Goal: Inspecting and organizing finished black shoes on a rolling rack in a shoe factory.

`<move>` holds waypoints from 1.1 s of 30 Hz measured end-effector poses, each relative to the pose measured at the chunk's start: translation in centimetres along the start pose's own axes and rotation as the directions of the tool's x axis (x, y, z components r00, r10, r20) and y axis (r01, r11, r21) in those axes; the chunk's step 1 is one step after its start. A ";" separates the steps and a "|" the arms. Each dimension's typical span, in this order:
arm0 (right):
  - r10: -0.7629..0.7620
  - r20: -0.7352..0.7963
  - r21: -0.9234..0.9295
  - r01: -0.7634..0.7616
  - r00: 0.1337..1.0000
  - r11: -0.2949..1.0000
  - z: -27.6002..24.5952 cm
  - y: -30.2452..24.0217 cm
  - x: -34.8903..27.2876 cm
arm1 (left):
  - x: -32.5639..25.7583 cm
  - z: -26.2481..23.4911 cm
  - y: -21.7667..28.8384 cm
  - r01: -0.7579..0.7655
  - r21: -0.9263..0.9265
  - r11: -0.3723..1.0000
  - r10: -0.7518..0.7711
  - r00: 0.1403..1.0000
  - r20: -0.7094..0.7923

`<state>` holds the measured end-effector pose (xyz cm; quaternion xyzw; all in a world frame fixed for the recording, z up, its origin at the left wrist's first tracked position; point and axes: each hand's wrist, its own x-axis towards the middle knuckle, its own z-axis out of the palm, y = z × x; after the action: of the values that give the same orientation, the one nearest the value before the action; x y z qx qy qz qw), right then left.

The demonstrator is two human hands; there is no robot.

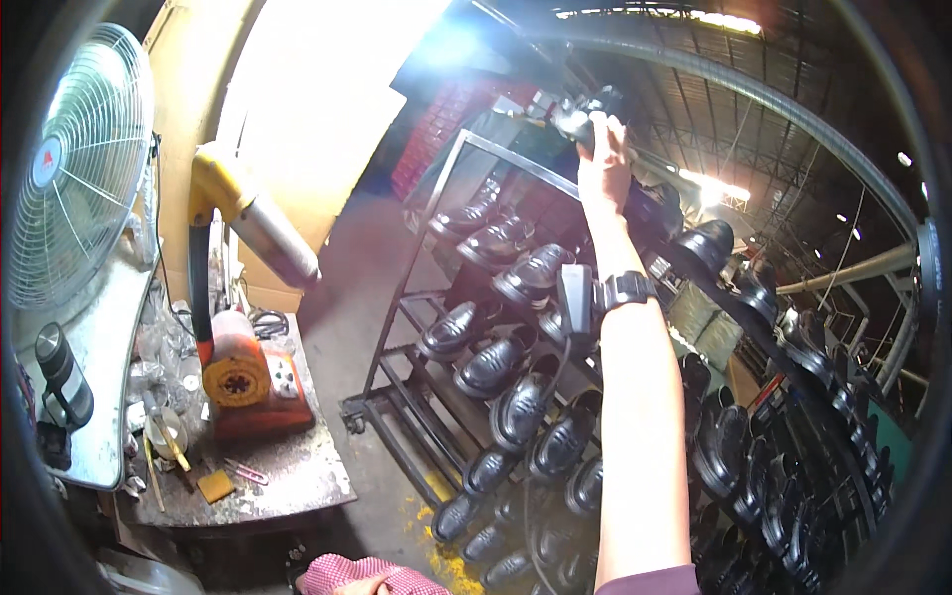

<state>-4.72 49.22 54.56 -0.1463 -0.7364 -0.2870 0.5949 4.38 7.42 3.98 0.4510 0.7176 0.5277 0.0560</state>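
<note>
Nearest the body, at the lower edge, a bit of red checked cloth showed with what may have been the left hand tucked against it; too little of it was in view to tell whether it was open or closed, or whether it held the cloth. The right hand was stretched far up and away, fingers curled round a black shoe at the top level of the metal shoe rack; a dark band with a small device sat on that wrist.

Judging by the rack, most of the work looked done: below and to either side of the raised forearm the tiers were already filled with glossy black shoes, row on row down to the floor; the shoe in hand was at the uppermost tier, and whether it had been set down there could not be told.

Well off to the left of the arm stood a cluttered bench bearing an orange machine with a yellow-capped silver tube; beyond that a wire-guarded fan. Between bench and rack the concrete floor ran back toward a bright doorway; nothing stood between the raised hand and the top tier.
</note>
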 end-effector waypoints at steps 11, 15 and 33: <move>0.313 0.531 -0.468 -0.035 0.788 0.883 -5.7 5.1 -0.1 | 2.3 -1.1 -0.2 0.095 -0.027 0.995 -0.092 0.992 0.088; 0.285 0.554 -0.359 -0.085 0.782 0.930 -7.0 5.8 -0.8 | 2.2 -1.7 0.9 0.110 -0.026 0.994 -0.107 0.990 0.086; -0.232 0.203 0.734 0.009 0.951 0.679 -28.0 -16.9 -32.4 | 5.5 -4.9 7.7 0.451 -0.889 0.082 -0.340 0.851 0.400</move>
<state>16.06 23.19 22.85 0.1108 -0.8738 0.0121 0.4733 2.96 8.10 14.55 0.1268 0.3176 0.7984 0.4957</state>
